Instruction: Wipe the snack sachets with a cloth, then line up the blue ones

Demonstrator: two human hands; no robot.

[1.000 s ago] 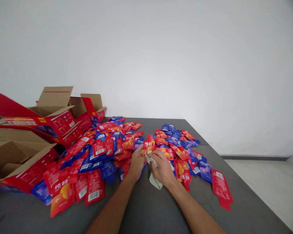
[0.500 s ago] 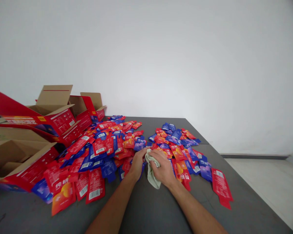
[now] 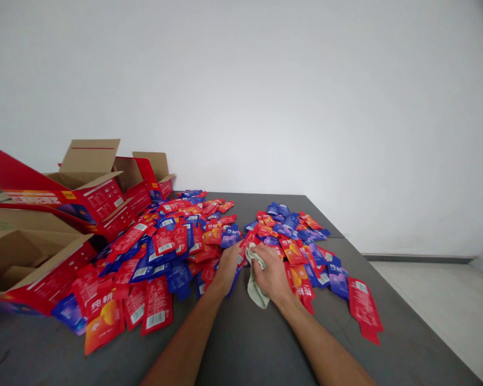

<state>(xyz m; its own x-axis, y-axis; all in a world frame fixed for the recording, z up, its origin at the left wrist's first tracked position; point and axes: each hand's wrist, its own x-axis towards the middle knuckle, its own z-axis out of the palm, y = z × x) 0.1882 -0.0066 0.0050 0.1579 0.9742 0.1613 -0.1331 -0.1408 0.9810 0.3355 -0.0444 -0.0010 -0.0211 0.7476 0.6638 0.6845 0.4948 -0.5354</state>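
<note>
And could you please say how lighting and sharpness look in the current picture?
Head view: soft light, the wall brightest near its middle, the top right corner darkened; boxes look stretched at the left edge; small print on the pouches is too soft to read.

Glossy plastic pouch [image 3: 247,240], matt cloth [image 3: 256,289]

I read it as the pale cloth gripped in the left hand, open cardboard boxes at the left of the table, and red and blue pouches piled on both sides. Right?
Not quite: the head view shows the pale cloth gripped in the right hand, not the left hand. The open cardboard boxes and piled pouches are as you said.
</note>
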